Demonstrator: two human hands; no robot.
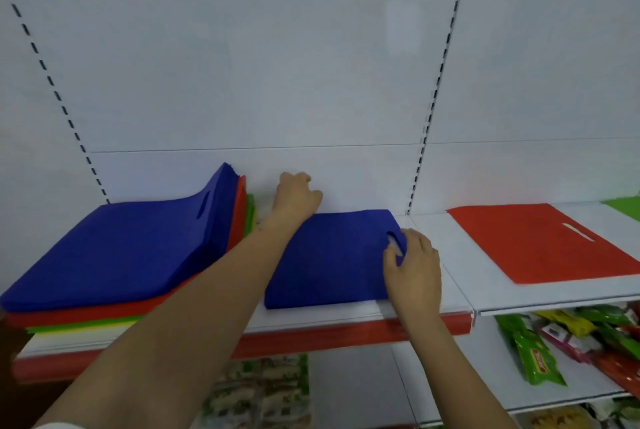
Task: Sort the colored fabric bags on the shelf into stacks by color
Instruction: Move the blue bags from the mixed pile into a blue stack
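On the white shelf (pixel 433 276), in the middle, a single blue bag (pixel 329 258) lies flat. The right hand (pixel 414 265) rests on its right edge, with fingers curled at the handle hole, a grip on the bag. The left hand (pixel 296 198) sits at the far left corner of the bag, fingers curled; I cannot tell if it holds anything. Left of it is a mixed stack (pixel 114 255), blue on top, then red, green, yellow. A red bag (pixel 540 241) lies flat to the right. Snack packs (pixel 561 342) sit on the lower shelf.
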